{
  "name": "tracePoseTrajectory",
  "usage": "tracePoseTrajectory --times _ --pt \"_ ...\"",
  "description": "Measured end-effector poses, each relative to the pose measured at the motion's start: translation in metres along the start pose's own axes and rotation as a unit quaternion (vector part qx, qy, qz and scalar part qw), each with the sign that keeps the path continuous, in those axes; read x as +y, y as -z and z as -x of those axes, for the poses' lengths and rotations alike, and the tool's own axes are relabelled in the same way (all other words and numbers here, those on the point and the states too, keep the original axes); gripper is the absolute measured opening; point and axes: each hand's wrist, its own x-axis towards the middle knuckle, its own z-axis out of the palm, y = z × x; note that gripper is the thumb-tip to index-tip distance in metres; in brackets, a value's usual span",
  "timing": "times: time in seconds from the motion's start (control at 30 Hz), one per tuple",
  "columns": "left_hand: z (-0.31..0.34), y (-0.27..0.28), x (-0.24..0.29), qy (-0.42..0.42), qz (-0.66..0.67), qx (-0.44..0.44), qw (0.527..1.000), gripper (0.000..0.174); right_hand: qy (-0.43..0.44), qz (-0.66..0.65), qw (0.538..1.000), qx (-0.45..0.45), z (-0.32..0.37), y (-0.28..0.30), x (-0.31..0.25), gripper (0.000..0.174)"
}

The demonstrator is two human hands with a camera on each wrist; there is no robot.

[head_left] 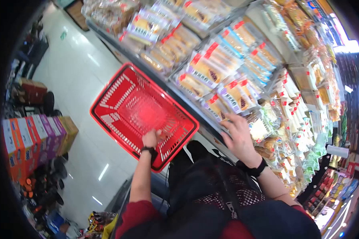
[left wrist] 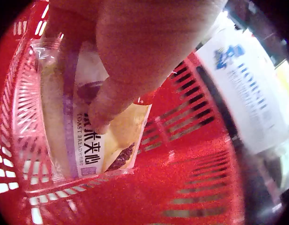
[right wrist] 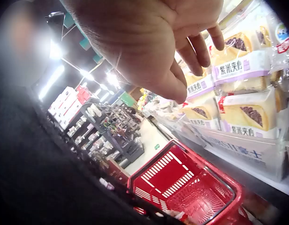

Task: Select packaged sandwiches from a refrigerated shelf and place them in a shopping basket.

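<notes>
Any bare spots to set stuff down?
Free: far end of the basket, away from the left grip; floor between basket and stacked cartons. Crowded: the shelved bread packs, and the basket's near end, where that grip holds a toast pack.

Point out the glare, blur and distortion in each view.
Head view: fisheye bending with black corners, bright streaks on the floor; left wrist view: dim, grainy, with the left hand close up and shadowed; right wrist view: ceiling lights flaring white, a hazy blurred patch at upper left.
</notes>
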Motion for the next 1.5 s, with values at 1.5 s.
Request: tracePoseTrajectory --times 1.5 --pt "0.169 0.116 0.158 -0.095 0.405 0.109 0.903 0.034 -0.127 -0.141 0.982 0.022 -0.202 0.096 0.191 0.036"
